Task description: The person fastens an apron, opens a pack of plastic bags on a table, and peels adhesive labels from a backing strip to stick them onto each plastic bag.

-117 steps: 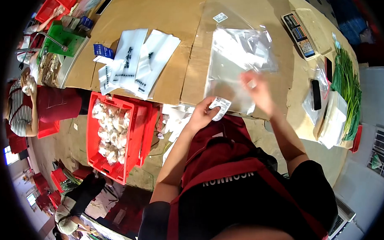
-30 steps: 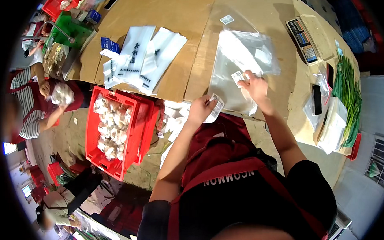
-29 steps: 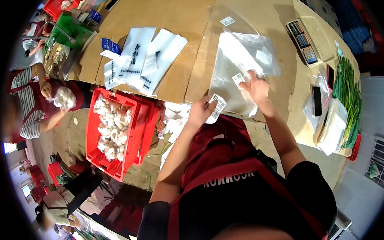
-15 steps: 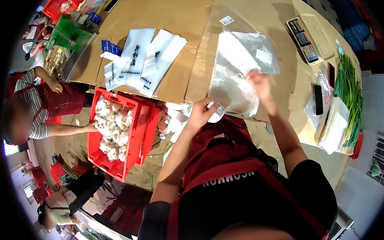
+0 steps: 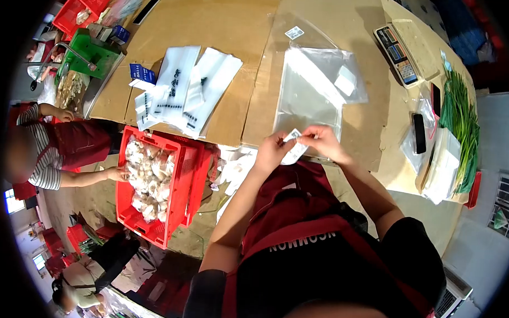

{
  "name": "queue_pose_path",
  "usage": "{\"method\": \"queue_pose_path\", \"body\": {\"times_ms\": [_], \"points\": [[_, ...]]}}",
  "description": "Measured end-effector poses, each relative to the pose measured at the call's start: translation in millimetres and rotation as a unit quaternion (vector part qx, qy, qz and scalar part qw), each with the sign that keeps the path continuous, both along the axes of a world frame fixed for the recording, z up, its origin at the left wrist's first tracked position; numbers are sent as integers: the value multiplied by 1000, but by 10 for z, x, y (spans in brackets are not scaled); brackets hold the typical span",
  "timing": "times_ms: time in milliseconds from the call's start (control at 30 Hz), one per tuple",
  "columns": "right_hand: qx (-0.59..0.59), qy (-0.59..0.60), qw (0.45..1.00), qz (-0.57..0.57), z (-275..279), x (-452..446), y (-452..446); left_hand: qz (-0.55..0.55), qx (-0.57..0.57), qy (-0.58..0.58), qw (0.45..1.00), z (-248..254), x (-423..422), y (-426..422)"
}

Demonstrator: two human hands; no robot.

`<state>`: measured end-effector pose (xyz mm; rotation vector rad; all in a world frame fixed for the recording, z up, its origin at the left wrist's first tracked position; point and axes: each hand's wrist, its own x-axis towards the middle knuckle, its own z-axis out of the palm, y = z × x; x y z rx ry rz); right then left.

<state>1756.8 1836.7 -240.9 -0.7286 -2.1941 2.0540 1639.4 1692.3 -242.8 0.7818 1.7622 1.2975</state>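
Observation:
At the table's near edge, my left hand grips a strip of white printed labels. My right hand meets it from the right, fingertips pinched on the upper end of the labels. Just beyond both hands lie clear plastic bags, flat and overlapping. A small white square rests on the bags at their right side. Farther back, a printed sticker sits on clear plastic.
Printed white bags and a blue box lie left on the cardboard-covered table. A scale, phone and green stalks are right. A person's hand touches a red crate of bagged produce.
My right hand has come back from the plastic bags to the labels in my left hand, and its fingers now pinch them. The view has shifted slightly.

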Motion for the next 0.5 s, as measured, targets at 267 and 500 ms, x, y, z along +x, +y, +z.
{"method": "queue_pose_path", "body": {"times_ms": [267,500], "points": [[589,-267,759,-74,-50,-87,533,30,-41,77,996,-164,-128,-208],[576,10,816,59,-293,163,400,77,188,-53,978,-263,3,-182]]}}
